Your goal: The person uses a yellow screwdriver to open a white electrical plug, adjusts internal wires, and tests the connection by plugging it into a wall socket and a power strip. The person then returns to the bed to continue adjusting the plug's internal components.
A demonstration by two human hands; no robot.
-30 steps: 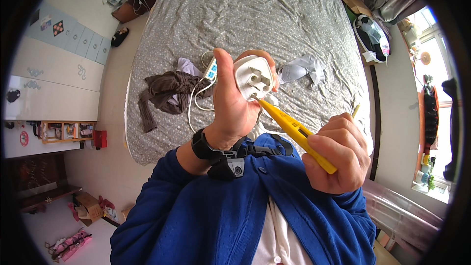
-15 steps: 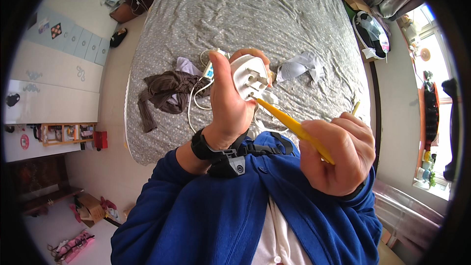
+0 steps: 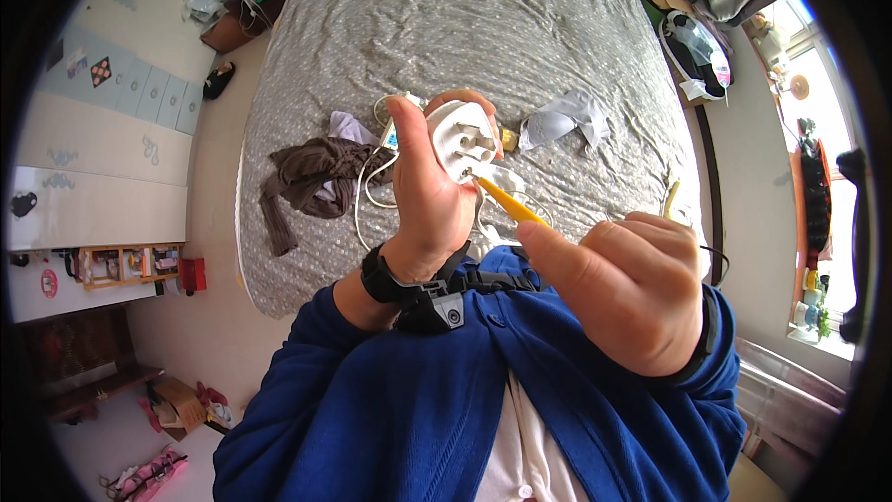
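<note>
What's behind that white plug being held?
Fingers of the left hand curl behind the white plug, showing past its upper edge, with the grey bedspread farther back. The plug's rear face and the bedspread directly behind it are covered.

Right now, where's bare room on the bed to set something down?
Widest: the bed's far stretch, beyond the brown garment, power strip and white cloth. Smaller: between white cloth and right hand. Crowded: left of the left hand, where garment, strip and white cord bunch; and around the plug and yellow tester.
</note>
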